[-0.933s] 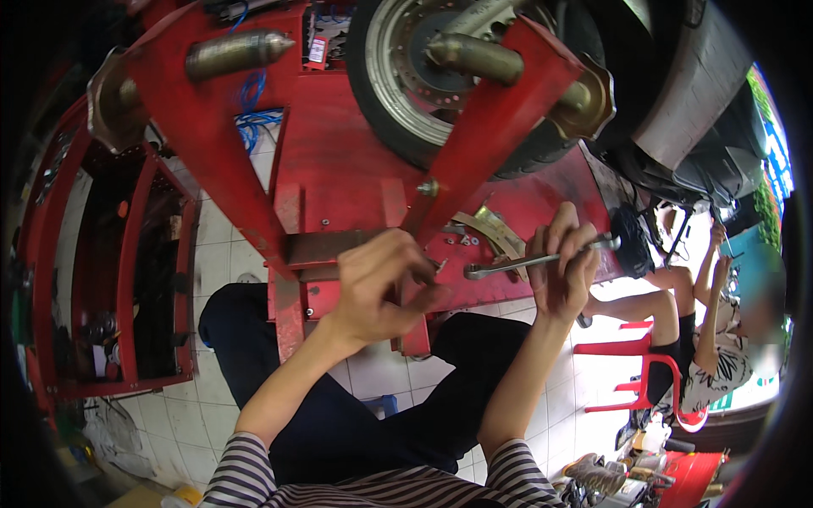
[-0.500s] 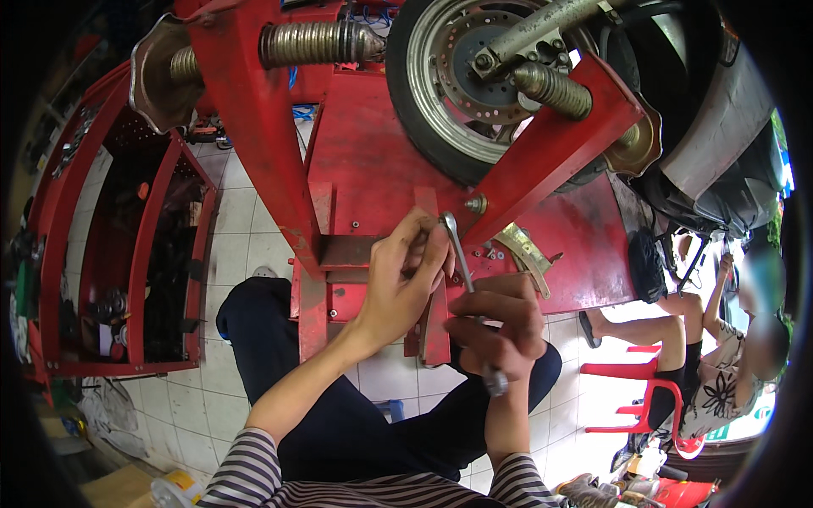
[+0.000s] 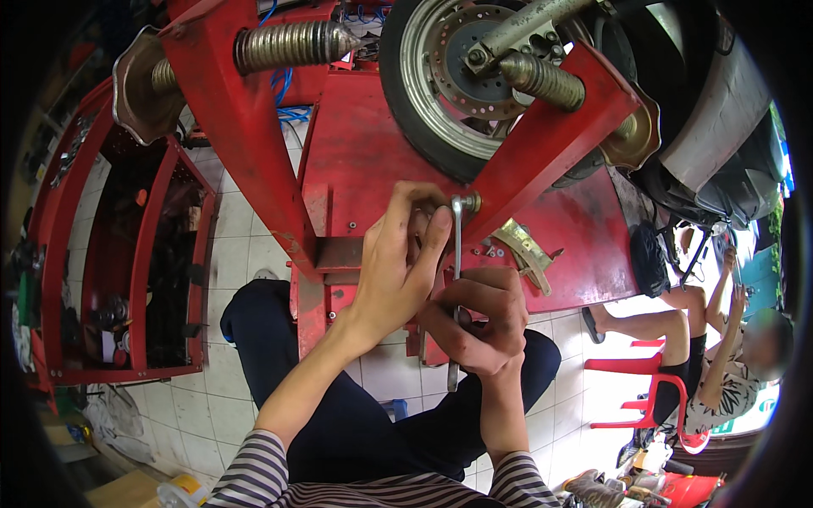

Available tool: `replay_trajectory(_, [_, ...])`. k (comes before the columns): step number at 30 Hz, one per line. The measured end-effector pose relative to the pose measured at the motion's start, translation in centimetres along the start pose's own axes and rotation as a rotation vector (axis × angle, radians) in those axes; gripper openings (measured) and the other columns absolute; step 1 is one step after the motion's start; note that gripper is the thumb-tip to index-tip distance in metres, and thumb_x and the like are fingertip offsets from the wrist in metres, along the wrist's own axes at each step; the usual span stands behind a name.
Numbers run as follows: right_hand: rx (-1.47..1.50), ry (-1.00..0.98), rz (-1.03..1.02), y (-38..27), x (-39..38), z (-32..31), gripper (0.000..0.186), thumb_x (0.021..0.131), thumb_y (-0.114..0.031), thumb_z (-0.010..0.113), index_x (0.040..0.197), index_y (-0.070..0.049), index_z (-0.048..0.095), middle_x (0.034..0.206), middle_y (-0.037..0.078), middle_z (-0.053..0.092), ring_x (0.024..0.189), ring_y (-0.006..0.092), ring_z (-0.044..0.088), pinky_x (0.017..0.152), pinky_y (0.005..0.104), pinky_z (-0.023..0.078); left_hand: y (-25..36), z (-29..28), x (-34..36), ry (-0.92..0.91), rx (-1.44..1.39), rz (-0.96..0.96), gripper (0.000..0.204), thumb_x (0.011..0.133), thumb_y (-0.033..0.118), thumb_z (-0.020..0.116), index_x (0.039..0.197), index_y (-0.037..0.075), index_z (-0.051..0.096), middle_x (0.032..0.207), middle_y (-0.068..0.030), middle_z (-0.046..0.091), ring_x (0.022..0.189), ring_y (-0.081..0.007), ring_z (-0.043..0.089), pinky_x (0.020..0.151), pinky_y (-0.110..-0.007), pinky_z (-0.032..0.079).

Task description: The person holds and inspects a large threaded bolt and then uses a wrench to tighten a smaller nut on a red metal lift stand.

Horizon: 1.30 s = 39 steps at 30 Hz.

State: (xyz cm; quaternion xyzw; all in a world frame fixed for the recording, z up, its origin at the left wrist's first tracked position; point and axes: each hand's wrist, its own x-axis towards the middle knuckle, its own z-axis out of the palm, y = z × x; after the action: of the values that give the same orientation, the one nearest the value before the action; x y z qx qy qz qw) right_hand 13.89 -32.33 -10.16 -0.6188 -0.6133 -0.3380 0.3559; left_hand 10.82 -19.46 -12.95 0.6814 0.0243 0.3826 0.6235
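Observation:
A slim metal wrench (image 3: 458, 254) stands nearly upright in my right hand (image 3: 483, 317), whose fingers are closed round its lower shaft. The wrench's upper end meets a bolt (image 3: 474, 202) on the side of the right red clamp arm (image 3: 542, 152). Just left of that end is my left hand (image 3: 398, 254), its fingers curled in and its thumb close to the index finger. What those fingers hold, if anything, is hidden. Beyond the hands a motorcycle wheel (image 3: 410, 110) with a brake disc stands between two threaded clamp screws (image 3: 292, 46).
The red lift platform (image 3: 347, 144) carries a curved brass-coloured part (image 3: 525, 254) and several small nuts. On the left stands a red tool cabinet (image 3: 127, 254). A person (image 3: 720, 372) sits on a red plastic chair (image 3: 627, 366) at the right.
The wrench has swung more upright, and its upper end has moved right onto the bolt. My right hand has shifted slightly left. My left hand stays near the wrench's upper end.

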Motion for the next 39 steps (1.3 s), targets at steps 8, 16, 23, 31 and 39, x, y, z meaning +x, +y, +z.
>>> replay_trajectory(8, [-0.004, 0.038, 0.097, -0.4, 0.3, 0.2, 0.040, 0.053, 0.000, 0.074, 0.091, -0.012, 0.073, 0.095, 0.004, 0.057, 0.081, 0.0212, 0.059, 0.064, 0.0310, 0.048, 1.0, -0.2, 0.3, 0.066, 0.118, 0.134, 0.017, 0.093, 0.005, 0.066, 0.108, -0.001, 0.069, 0.099, -0.0080, 0.063, 0.072, -0.0095, 0.063, 0.049, -0.022, 0.042])
replay_trajectory(16, [0.007, -0.064, 0.319, -2.6, 2.1, -0.6, 0.043, 0.061, -0.001, 0.073, 0.103, -0.011, 0.075, 0.100, 0.007, 0.060, 0.084, 0.0192, 0.059, 0.064, 0.0312, 0.047, 1.1, -0.7, 0.5, 0.003, 0.075, 0.115, 0.013, 0.093, 0.005, 0.066, 0.103, -0.002, 0.070, 0.100, -0.0078, 0.063, 0.076, -0.0106, 0.064, 0.051, -0.022, 0.043])
replay_trajectory(23, [0.069, -0.001, 0.537, -4.4, 3.3, -1.2, 0.031, 0.079, 0.013, 0.063, 0.104, -0.003, 0.071, 0.097, 0.011, 0.061, 0.078, 0.0202, 0.062, 0.065, 0.0322, 0.052, 1.0, -1.2, 0.5, -0.034, -0.025, 0.020, 0.014, 0.096, 0.010, 0.064, 0.098, -0.003, 0.070, 0.096, -0.0073, 0.065, 0.075, -0.0099, 0.063, 0.054, -0.023, 0.045])
replay_trajectory(31, [-0.065, 0.026, 0.462, -4.7, -1.6, 0.8, 0.036, 0.077, 0.010, 0.070, 0.109, -0.008, 0.068, 0.097, 0.009, 0.064, 0.086, 0.0222, 0.060, 0.072, 0.0353, 0.046, 1.7, -1.0, 0.6, -0.043, -0.046, -0.060, 0.016, 0.094, 0.011, 0.066, 0.099, -0.003, 0.070, 0.094, -0.0070, 0.066, 0.072, -0.0096, 0.062, 0.054, -0.022, 0.046])
replay_trajectory(39, [0.049, 0.084, 0.488, -4.2, -4.9, 3.4, 0.041, 0.074, 0.009, 0.078, 0.109, -0.008, 0.066, 0.101, 0.010, 0.067, 0.092, 0.0272, 0.065, 0.076, 0.0385, 0.053, 1.1, -0.7, 0.6, -0.056, -0.007, -0.018, 0.019, 0.085, 0.007, 0.076, 0.101, -0.002, 0.072, 0.097, -0.0071, 0.066, 0.074, -0.0100, 0.063, 0.053, -0.022, 0.047])
